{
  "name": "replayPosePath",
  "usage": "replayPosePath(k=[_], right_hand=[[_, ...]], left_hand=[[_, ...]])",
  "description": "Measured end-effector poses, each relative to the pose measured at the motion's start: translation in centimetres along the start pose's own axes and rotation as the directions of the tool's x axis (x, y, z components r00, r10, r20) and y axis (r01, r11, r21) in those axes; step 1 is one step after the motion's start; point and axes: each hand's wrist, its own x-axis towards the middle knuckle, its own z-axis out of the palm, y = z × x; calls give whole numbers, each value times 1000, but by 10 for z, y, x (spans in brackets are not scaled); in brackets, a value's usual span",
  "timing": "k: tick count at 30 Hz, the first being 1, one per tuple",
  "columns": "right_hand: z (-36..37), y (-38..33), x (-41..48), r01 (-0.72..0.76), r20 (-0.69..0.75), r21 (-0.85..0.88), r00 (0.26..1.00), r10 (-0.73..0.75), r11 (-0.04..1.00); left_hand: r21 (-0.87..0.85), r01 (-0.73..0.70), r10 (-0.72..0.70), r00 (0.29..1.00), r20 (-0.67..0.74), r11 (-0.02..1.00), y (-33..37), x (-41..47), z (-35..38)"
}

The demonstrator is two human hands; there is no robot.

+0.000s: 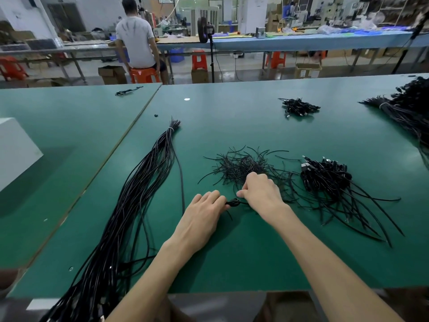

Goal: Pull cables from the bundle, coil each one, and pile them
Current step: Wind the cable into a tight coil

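The long bundle (139, 194) of black cables lay at the left of the green table (232, 252), tied near its far end and running off the near edge. Just right of it, our left hand (202, 212) pinched a small coiled cable (234, 202) at its fingertips, low over the table. Our right hand (260, 191), fingers curled, gripped the coil's other side, knuckles at a heap of short ties (241, 163). Further right sat the pile of coiled cables (325, 175), its loose tails fanning toward us.
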Motion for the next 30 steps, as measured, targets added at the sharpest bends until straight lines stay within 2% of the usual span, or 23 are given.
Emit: replayPosePath(k=[7,13,17,21,23,26,30], right_hand=[[-8,-3,-5,7,31,-14,1000,-6,1000],[-33,-4,-24,40,-101,113,994,-28,993],[-37,-9,-48,201,-347,241,931,-109,949],[-14,-16,-72,360,-545,141,806,-231,922],[-1,-13,-71,339,-503,181,838,-209,923],[6,-4,-61,222,-400,329,913,-78,918],[-2,5,-45,167,-420,408,907,22,898]], left_hand=[[-24,25,-25,1000,10,999,0,0,0],[-75,101,-100,995,28,992,3,1,-5],[-128,152,-146,988,53,980,5,2,-9],[-128,166,-159,985,61,978,6,2,-10],[-124,169,-163,985,60,978,6,1,-10],[-100,168,-163,985,52,981,7,2,-10],[-93,143,-138,989,59,985,7,2,-10]])
